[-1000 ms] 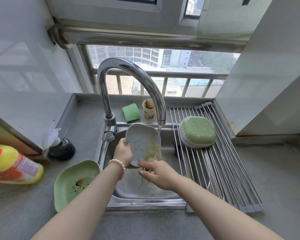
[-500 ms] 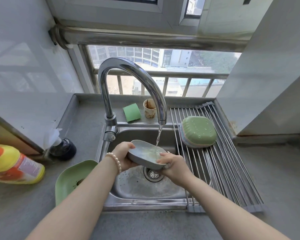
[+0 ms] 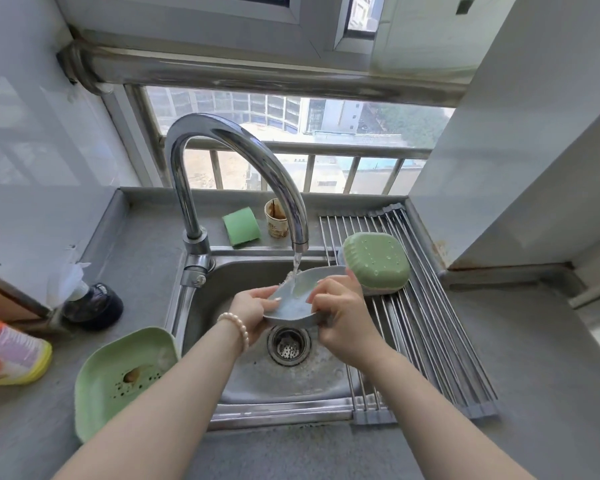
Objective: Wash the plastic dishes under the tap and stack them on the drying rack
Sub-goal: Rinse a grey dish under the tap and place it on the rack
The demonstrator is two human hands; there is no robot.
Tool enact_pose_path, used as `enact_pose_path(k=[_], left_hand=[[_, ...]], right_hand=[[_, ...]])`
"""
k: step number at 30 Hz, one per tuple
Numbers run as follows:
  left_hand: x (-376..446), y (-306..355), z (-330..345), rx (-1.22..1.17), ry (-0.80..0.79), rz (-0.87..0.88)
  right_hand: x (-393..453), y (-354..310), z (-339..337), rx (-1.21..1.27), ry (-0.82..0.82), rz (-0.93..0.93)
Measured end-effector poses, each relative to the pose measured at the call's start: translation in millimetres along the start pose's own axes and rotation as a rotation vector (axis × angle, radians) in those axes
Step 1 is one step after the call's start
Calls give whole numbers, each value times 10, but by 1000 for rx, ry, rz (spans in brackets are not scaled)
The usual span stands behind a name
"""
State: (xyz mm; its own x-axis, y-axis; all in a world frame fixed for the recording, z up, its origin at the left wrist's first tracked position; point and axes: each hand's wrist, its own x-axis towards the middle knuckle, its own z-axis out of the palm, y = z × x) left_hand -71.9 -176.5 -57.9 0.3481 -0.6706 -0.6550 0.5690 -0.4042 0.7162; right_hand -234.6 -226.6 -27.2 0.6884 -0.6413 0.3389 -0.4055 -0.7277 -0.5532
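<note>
I hold a grey-blue plastic dish over the sink, its hollow side up under the running tap. My left hand grips its left rim, thumb on the inside. My right hand grips its right rim, fingers curled over the edge. Water falls into the dish. A green plastic dish lies upside down on the drying rack to the right, on top of another dish. A dirty green dish with food bits sits on the counter left of the sink.
A green sponge and a stained paper cup stand behind the sink. A yellow-orange detergent bottle and a dark dispenser sit at the left. The drain strainer is below the dish. Walls close both sides.
The dish went from upright on its edge to hollow side up under the stream. It has since shifted slightly right and up, and the food residue has rinsed off.
</note>
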Motion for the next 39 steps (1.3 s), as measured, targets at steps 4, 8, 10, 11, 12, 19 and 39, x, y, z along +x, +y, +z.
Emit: enact_pose_path(k=[4,8,10,11,12,19,39], left_hand=[[72,-52,109,196,-4,25],[182,-96,175,233,106,16],[239,-156,153,219,196,32],[285,-199,129,216,230,65],[294,-220,121,222,248,98],[-8,-109,248,111,78,281],[-48,85,-233,395,244,309]], right_hand=[[22,58,-27,-246,8,-230],[-29,55,-12,-359,28,-335],[-70,65,1,-394,20,-357],[-84,74,3,-402,16,-354],[-95,88,3,-400,7,-332],[-118,79,92,-726,-375,149],[-240,319,705,-225,-78,-281]])
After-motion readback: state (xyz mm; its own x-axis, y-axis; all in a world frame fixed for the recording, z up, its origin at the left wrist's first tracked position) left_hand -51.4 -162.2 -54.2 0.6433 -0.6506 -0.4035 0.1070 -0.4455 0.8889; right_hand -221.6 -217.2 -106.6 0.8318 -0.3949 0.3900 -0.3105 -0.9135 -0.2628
